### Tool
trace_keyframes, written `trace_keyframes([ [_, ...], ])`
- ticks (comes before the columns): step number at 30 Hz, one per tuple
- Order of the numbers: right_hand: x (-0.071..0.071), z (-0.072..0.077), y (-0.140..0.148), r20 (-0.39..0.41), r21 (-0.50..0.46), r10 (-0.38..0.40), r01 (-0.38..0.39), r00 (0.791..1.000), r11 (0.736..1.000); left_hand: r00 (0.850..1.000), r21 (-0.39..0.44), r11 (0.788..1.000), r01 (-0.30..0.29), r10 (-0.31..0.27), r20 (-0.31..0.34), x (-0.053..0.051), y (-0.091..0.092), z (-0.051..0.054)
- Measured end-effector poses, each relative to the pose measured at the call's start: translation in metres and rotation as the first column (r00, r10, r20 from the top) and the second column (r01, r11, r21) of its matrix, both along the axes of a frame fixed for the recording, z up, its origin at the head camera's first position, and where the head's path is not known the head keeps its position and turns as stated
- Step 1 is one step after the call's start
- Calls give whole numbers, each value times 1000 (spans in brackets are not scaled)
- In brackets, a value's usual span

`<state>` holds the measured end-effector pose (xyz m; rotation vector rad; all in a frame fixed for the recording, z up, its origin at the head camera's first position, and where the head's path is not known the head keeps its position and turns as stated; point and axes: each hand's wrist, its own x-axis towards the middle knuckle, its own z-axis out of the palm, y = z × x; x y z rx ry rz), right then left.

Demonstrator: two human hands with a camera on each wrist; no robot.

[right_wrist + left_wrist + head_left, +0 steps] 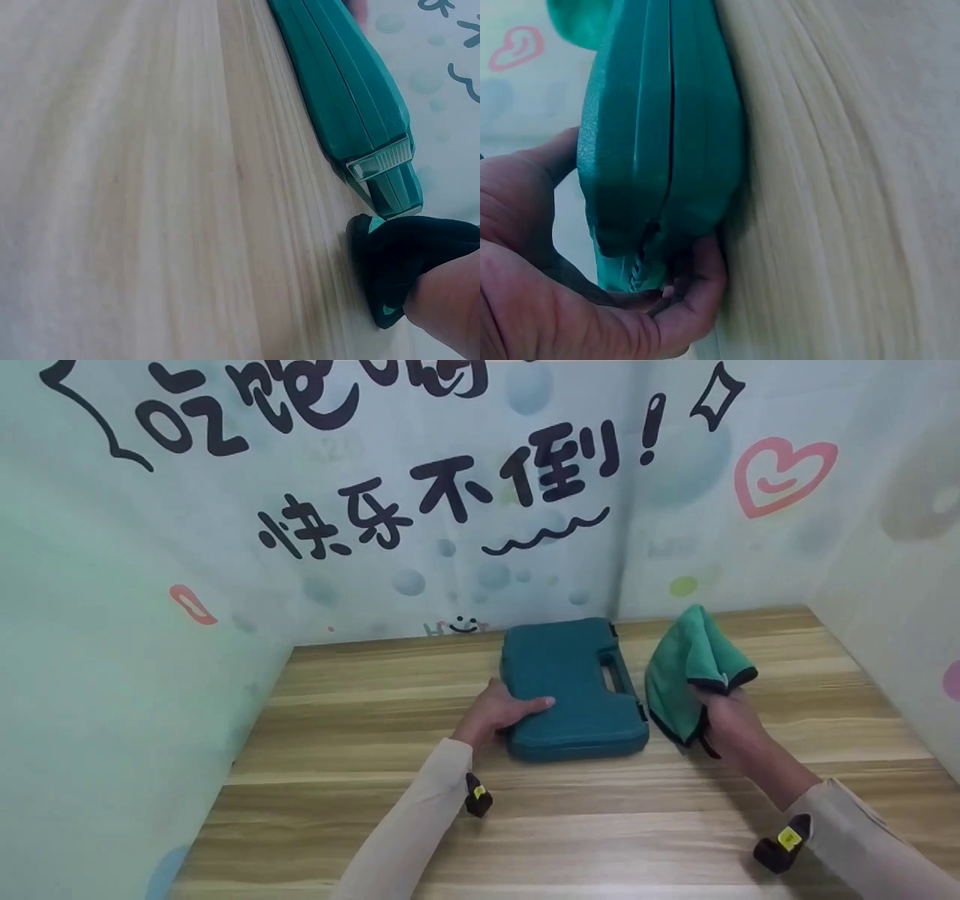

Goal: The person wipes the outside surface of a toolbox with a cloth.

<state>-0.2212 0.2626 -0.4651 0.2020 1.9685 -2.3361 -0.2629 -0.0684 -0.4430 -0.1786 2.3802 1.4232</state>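
A teal hard plastic carrying case [559, 682] lies flat on the wooden table, its handle on the right side. My left hand [499, 712] grips its left edge, thumb on the lid and fingers curled beneath, as the left wrist view of the hand [592, 292] shows. The case's seam [671, 127] is closed there. Just right of the case, my right hand [739, 731] holds a bunched green cloth [694, 667] with black edging. In the right wrist view a latch [381, 160] on the case is near the cloth's dark edging [390, 262].
The wood-grain table [360, 712] extends to both sides of the case and in front of it. A printed backdrop [420, 577] with dark lettering stands along the back edge, close behind the case. Pale walls [885, 577] border the sides.
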Motion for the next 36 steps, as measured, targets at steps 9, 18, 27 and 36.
trace_keyframes([
  [9,0,-3,2,-16,3,15,-15,1000,1000,1000,73,997,-7,5,24,-3,0,-2],
  [18,2,-3,2,-7,22,8,-8,1000,1000,1000,113,994,-13,11,16,-3,-5,-3],
  [27,0,-3,2,-23,10,-2,3,1000,1000,999,103,995,-13,9,44,-5,-7,-2],
  [36,0,-6,2,-30,16,-18,18,999,1000,995,81,996,-40,32,96,-5,-6,-1],
])
